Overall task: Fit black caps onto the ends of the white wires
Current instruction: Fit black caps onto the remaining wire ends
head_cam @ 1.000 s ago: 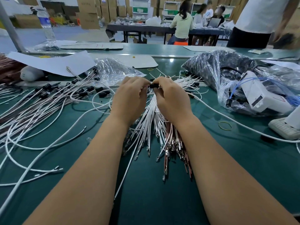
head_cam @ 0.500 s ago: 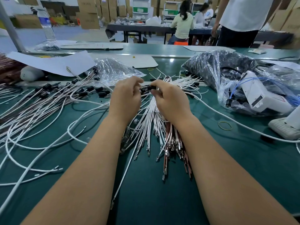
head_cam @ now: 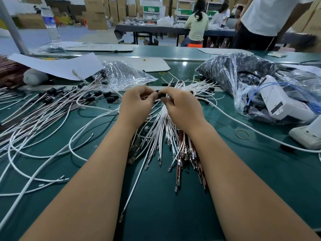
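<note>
My left hand (head_cam: 137, 103) and my right hand (head_cam: 182, 108) meet above a bundle of white wires (head_cam: 161, 133) lying on the green table (head_cam: 156, 206). Between the fingertips of both hands sits a small black cap (head_cam: 160, 94). My right hand pinches the cap, while my left hand pinches the end of a white wire against it. The wire's tip is hidden by my fingers. Several wires with black caps fitted (head_cam: 73, 100) lie fanned out to the left.
A plastic bag of black parts (head_cam: 243, 75) and a white device in plastic (head_cam: 281, 101) lie at the right. An empty clear bag (head_cam: 125, 75), white paper sheets (head_cam: 57, 65) and a water bottle (head_cam: 51, 26) are behind. People stand and sit beyond the table.
My hands parted slightly half a second ago and have come back together around the black cap. The person in white at the back right has shifted left.
</note>
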